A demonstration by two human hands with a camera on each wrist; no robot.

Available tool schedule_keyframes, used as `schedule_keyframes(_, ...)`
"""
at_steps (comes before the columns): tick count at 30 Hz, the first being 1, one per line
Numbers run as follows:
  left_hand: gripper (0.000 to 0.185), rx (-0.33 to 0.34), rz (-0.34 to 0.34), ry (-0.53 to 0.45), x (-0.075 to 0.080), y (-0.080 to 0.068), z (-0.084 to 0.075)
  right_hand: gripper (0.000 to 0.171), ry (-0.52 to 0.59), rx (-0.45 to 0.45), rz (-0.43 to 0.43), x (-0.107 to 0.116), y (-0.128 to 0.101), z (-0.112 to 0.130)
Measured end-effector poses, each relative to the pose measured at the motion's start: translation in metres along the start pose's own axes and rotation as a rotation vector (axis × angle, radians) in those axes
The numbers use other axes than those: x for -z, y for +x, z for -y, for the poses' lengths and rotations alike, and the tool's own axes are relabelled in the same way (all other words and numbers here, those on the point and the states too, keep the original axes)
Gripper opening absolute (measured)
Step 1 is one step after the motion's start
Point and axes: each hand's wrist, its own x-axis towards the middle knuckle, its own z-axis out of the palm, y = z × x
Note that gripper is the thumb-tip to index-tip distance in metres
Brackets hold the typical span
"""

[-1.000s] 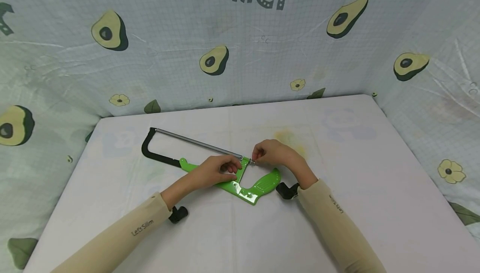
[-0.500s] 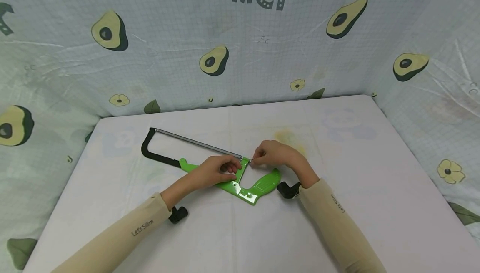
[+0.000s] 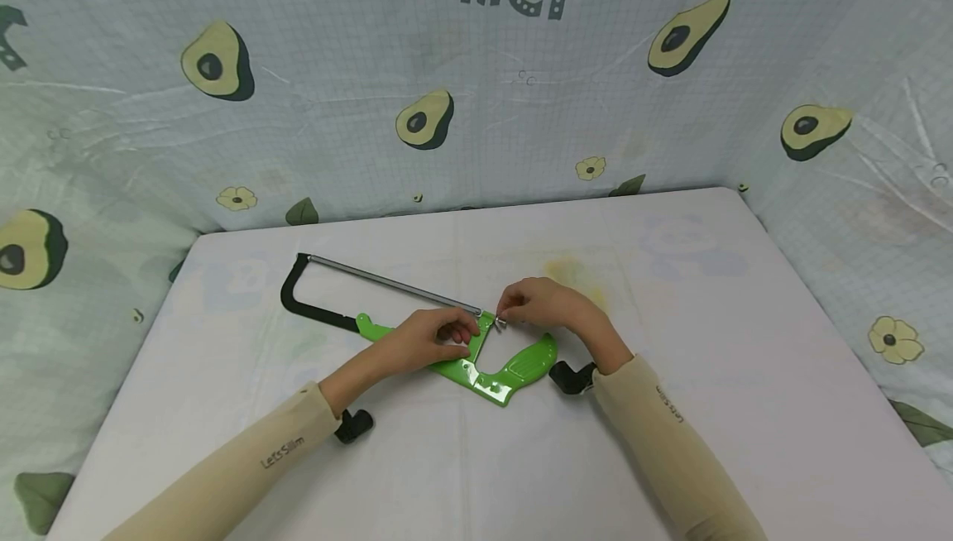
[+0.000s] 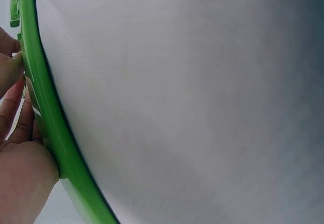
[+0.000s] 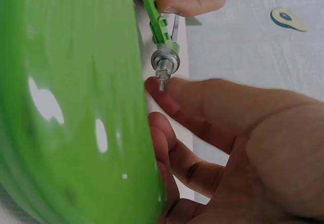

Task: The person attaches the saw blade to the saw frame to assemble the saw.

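A hacksaw with a glossy green handle and a black front frame lies on the white-covered table. Its grey straight bar runs along the far side. My left hand holds the green frame, thumb on one side and fingers on the other; in the left wrist view the green frame passes across that hand. A metal wing nut sits on the threaded bolt at the handle end of the bar. Thumb and forefinger of my right hand pinch at it, with the other fingers curled beneath.
The table has a pale cover with a yellowish stain beyond the right hand. A patterned cloth hangs behind it and at both sides. Black wrist cameras sit under the forearms.
My right fingertips shift slightly around the wing nut, which shows in a different turned position, now below the fingertips. The left hand and the hacksaw stay in place.
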Motion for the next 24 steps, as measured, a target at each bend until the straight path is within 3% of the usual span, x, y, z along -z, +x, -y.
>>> schedule_keyframes(9, 0.027, 0.006, 0.001, -0.007, -0.0003, -0.0001, 0.002, 0.006, -0.007, 0.017, -0.01, -0.0011, 0.0, 0.0016)
schedule_keyframes(15, 0.026, 0.001, 0.003, 0.006, 0.0013, -0.0017, 0.0015, 0.011, -0.039, 0.031, 0.04, 0.0022, -0.0004, 0.0022)
schedule_keyframes(24, 0.027, -0.006, 0.009, -0.004, 0.0023, 0.0006, 0.0017, 0.021, -0.016, 0.015, 0.023, 0.0026, 0.0028, -0.0031)
